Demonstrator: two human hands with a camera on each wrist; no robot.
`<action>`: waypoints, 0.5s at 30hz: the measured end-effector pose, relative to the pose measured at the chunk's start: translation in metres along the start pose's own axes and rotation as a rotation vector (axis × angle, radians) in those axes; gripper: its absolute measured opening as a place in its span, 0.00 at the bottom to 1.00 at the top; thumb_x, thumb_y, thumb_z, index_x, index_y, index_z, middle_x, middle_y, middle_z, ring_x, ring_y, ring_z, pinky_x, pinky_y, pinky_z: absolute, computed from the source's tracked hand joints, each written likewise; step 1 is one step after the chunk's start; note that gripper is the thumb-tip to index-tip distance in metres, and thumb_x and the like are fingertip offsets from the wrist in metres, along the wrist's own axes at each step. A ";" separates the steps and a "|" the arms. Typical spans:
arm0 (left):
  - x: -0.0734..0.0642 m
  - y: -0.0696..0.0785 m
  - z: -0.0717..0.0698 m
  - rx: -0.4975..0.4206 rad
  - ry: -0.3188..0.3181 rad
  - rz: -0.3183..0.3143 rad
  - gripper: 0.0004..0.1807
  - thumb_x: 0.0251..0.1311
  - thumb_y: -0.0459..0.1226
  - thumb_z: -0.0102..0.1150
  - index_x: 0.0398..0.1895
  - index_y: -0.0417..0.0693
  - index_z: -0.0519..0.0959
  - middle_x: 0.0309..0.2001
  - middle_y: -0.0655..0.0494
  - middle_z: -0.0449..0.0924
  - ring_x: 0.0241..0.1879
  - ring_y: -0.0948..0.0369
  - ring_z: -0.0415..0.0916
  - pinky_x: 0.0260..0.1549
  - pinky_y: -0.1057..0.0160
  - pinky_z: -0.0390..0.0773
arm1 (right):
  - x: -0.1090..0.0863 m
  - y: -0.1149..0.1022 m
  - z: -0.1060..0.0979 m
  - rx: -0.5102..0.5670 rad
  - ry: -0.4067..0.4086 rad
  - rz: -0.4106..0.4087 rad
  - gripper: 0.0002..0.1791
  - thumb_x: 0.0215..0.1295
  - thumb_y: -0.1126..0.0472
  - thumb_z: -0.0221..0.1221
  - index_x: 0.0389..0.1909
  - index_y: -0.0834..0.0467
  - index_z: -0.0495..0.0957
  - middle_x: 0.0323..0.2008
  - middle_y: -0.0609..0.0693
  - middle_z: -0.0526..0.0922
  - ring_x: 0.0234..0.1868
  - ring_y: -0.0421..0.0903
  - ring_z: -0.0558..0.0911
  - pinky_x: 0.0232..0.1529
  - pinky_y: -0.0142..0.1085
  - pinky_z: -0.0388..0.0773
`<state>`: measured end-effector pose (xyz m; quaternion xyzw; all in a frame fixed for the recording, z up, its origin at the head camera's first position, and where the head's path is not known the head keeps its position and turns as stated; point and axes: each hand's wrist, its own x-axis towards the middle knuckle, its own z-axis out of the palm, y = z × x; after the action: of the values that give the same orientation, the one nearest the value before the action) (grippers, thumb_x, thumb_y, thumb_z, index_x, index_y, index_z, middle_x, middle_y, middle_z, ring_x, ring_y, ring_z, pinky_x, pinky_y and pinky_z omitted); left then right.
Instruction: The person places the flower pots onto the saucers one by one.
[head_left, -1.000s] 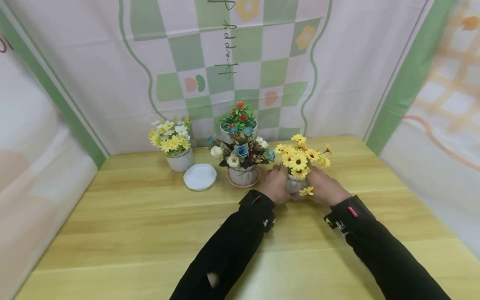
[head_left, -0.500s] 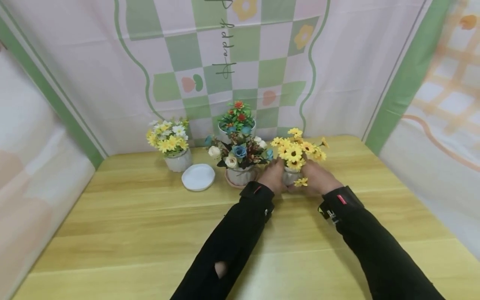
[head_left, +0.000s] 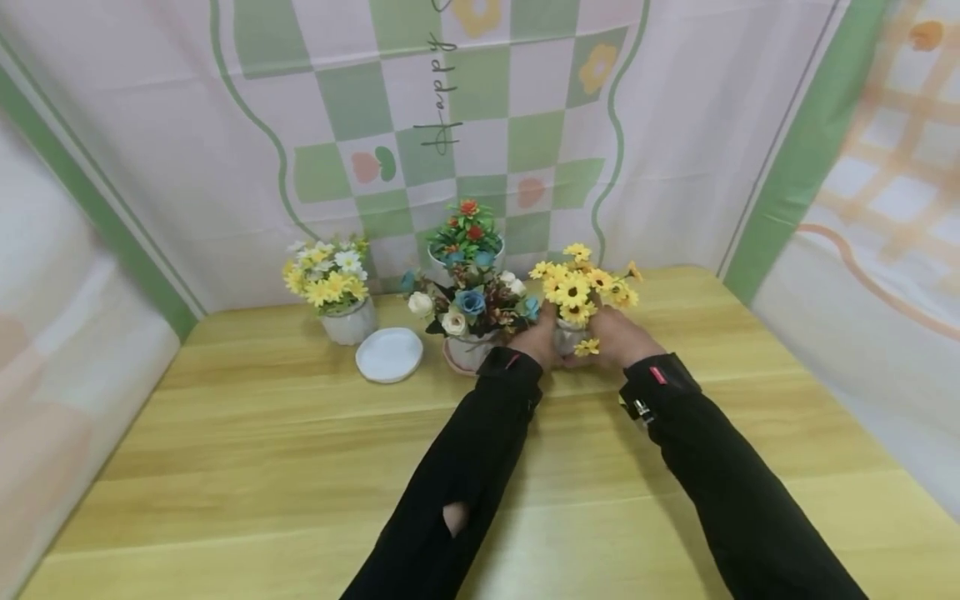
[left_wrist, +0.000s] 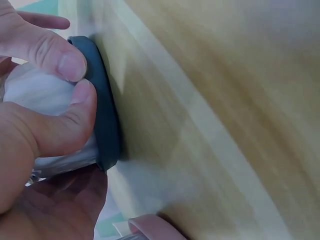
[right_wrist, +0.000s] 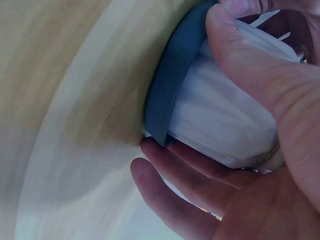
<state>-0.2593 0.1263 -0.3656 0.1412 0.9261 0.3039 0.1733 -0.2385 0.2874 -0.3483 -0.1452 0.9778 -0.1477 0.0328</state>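
Your left hand and right hand: both curled round one whitish flowerpot (yellow blooms), in a dark, raised-rim saucer, near the wood-grain table's far side. Behind: checked cloth, lettered "Happy".

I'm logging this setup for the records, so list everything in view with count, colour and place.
Wood-grain table: 1, yellowish, under the pots.
Printed fabric wall covering: panel count unclear, white with green and orange, around the table.
Round-bodied pot of daisy-like flowers: 1, whitish with yellow-and-white blooms, leftmost.
Flat angular dish: 1, white, beside that pot.
Pot of roses: 1, greyish-white with blue and cream blooms, middle.
Round saucer: 1, pink, under the roses.
Leafy potted plant: 1, white pot, green with red blooms, behind the roses.
Pot of dark-centred flowers: 1, greyish with yellow blooms, between the hands.
Shallow tray: 1, dark bluish, at its base.
Left hand: 1, gripping its left side.
Right hand: 1, gripping its right side.
Sleeves: 2, black, on both arms.
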 end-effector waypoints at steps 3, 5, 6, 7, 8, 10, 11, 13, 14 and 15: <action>0.002 0.001 -0.003 0.027 0.002 -0.013 0.57 0.71 0.41 0.67 0.88 0.59 0.34 0.69 0.34 0.78 0.62 0.41 0.82 0.59 0.50 0.84 | 0.004 0.000 -0.001 -0.002 -0.013 0.021 0.25 0.58 0.51 0.78 0.36 0.72 0.86 0.75 0.84 0.52 0.71 0.80 0.67 0.69 0.64 0.75; 0.002 0.001 -0.004 0.054 0.007 -0.014 0.57 0.71 0.41 0.67 0.88 0.58 0.34 0.65 0.32 0.80 0.60 0.41 0.83 0.58 0.51 0.84 | 0.006 0.000 -0.001 0.003 -0.010 0.036 0.25 0.58 0.51 0.78 0.37 0.72 0.86 0.74 0.83 0.58 0.68 0.77 0.73 0.65 0.63 0.78; 0.003 0.001 -0.004 0.066 0.015 -0.013 0.57 0.70 0.41 0.68 0.88 0.57 0.35 0.64 0.32 0.81 0.60 0.41 0.83 0.58 0.51 0.85 | 0.007 0.000 0.000 0.006 -0.006 0.040 0.25 0.58 0.51 0.78 0.37 0.71 0.86 0.73 0.82 0.63 0.66 0.75 0.75 0.63 0.62 0.80; 0.003 0.001 -0.004 0.077 0.020 -0.013 0.57 0.70 0.41 0.68 0.88 0.56 0.36 0.63 0.32 0.82 0.59 0.41 0.84 0.58 0.51 0.85 | 0.007 -0.001 -0.001 0.012 -0.003 0.049 0.25 0.57 0.51 0.78 0.37 0.71 0.86 0.71 0.81 0.66 0.63 0.73 0.77 0.61 0.61 0.81; 0.004 0.001 -0.004 0.085 0.024 -0.017 0.57 0.70 0.41 0.68 0.88 0.56 0.36 0.62 0.32 0.83 0.59 0.41 0.84 0.58 0.51 0.85 | 0.007 -0.001 -0.001 0.022 -0.002 0.060 0.25 0.57 0.51 0.78 0.38 0.70 0.86 0.69 0.80 0.70 0.61 0.71 0.79 0.60 0.61 0.81; 0.005 0.000 -0.004 0.078 0.022 -0.025 0.57 0.70 0.40 0.68 0.88 0.57 0.36 0.61 0.31 0.83 0.59 0.41 0.84 0.57 0.51 0.85 | 0.007 -0.001 -0.001 0.032 -0.004 0.084 0.26 0.57 0.50 0.78 0.39 0.70 0.85 0.66 0.79 0.74 0.59 0.69 0.80 0.59 0.62 0.82; 0.006 0.000 -0.004 0.068 0.022 -0.028 0.57 0.70 0.40 0.68 0.88 0.58 0.36 0.62 0.31 0.83 0.59 0.41 0.84 0.57 0.51 0.85 | 0.007 -0.001 -0.001 0.036 -0.007 0.093 0.27 0.57 0.49 0.78 0.41 0.71 0.85 0.67 0.79 0.73 0.60 0.70 0.79 0.60 0.63 0.81; 0.007 -0.002 -0.002 0.042 0.018 -0.027 0.57 0.71 0.39 0.68 0.88 0.58 0.35 0.63 0.32 0.82 0.60 0.40 0.83 0.55 0.52 0.85 | 0.007 -0.001 -0.002 0.037 -0.017 0.111 0.29 0.58 0.49 0.78 0.44 0.72 0.85 0.69 0.80 0.70 0.63 0.71 0.78 0.62 0.64 0.80; 0.007 -0.002 -0.001 0.031 0.016 -0.019 0.57 0.71 0.39 0.67 0.88 0.58 0.34 0.64 0.32 0.82 0.60 0.40 0.83 0.51 0.54 0.85 | 0.006 -0.001 -0.002 0.036 -0.021 0.117 0.29 0.59 0.49 0.77 0.45 0.72 0.84 0.69 0.80 0.69 0.63 0.72 0.78 0.63 0.64 0.79; 0.007 -0.003 0.000 0.025 0.010 -0.010 0.57 0.72 0.38 0.66 0.88 0.58 0.33 0.64 0.33 0.81 0.58 0.41 0.84 0.46 0.57 0.83 | 0.006 -0.001 -0.002 0.036 -0.025 0.122 0.30 0.59 0.49 0.77 0.45 0.72 0.84 0.70 0.80 0.68 0.64 0.72 0.77 0.64 0.64 0.79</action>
<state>-0.2660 0.1266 -0.3690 0.1370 0.9314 0.2921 0.1684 -0.2440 0.2857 -0.3459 -0.0863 0.9815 -0.1611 0.0566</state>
